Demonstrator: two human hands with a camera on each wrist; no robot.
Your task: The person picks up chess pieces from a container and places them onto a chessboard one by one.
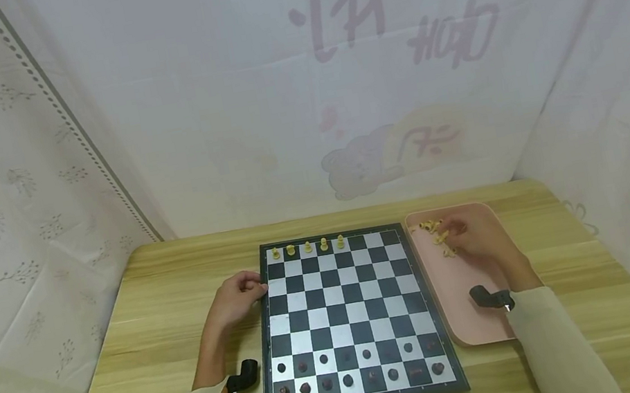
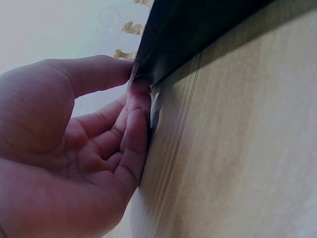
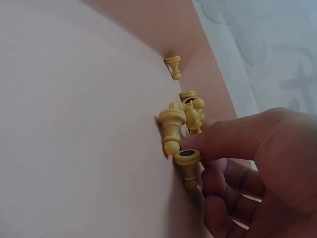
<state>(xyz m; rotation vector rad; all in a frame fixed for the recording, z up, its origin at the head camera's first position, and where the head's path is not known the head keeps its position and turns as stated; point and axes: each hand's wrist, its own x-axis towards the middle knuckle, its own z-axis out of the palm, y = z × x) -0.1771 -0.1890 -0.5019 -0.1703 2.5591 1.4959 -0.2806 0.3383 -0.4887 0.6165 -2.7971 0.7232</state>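
A black-and-white chessboard point(image 1: 343, 304) lies in the middle of the wooden table point(image 1: 169, 299). Several cream pieces point(image 1: 308, 247) stand on its far row, and dark pieces point(image 1: 347, 380) fill its two near rows. My left hand point(image 1: 240, 294) holds the board's left edge point(image 2: 198, 29), with the thumb point(image 2: 99, 72) on top and the fingers point(image 2: 136, 129) against the side. My right hand point(image 1: 467, 236) is in the pink tray point(image 1: 469, 317), among loose cream pieces point(image 3: 171, 124). Its thumb point(image 3: 223, 136) and curled fingers pinch one cream piece point(image 3: 188, 163).
Patterned white cloth walls close in the table at the back and on both sides. The pink tray point(image 3: 74, 124) lies right of the board, its near half bare. Bare table top point(image 2: 237, 148) shows left of the board and along the front edge.
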